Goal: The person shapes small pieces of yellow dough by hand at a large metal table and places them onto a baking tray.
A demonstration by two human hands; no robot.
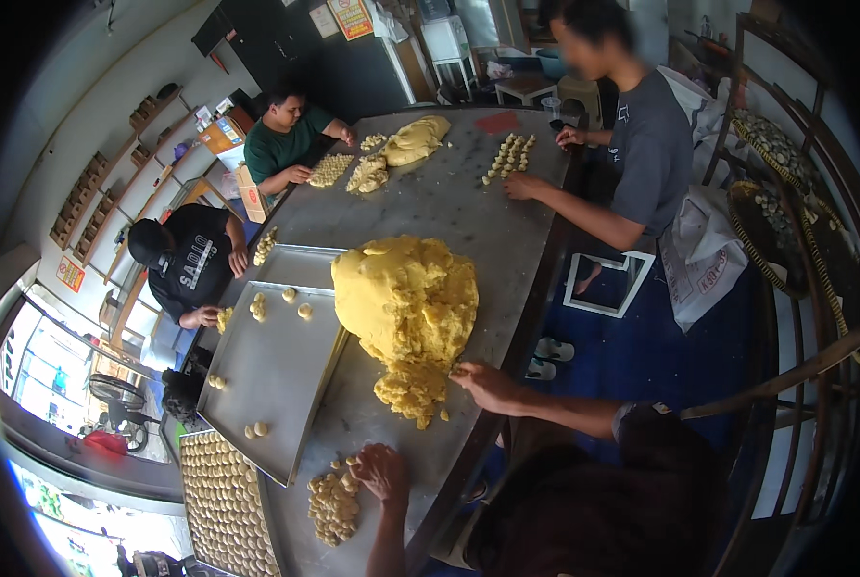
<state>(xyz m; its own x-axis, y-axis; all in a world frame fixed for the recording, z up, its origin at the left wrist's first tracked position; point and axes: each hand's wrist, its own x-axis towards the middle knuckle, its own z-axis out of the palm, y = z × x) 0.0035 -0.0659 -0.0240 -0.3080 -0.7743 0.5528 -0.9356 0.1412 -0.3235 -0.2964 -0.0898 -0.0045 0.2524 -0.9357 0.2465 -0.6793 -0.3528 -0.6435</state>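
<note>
A large mound of yellow dough (406, 288) rests on the metal table, its near end broken into crumbly lumps. At that crumbly end, my right hand (488, 387) is closed with its fingertips together; what they hold is too small to make out. Closer to me, my left hand (382, 473) reaches over the edge of a heap of small dough pieces (334, 508), its fingers apart. One small piece lies by those fingertips.
Left of the mound, a metal tray (290, 375) bears a few dough balls. A fuller tray (191, 462) holds rows of round pieces. Three people work around the table (449, 221), with more dough (416, 141) at the far end. Sandals (550, 356) lie on the blue floor.
</note>
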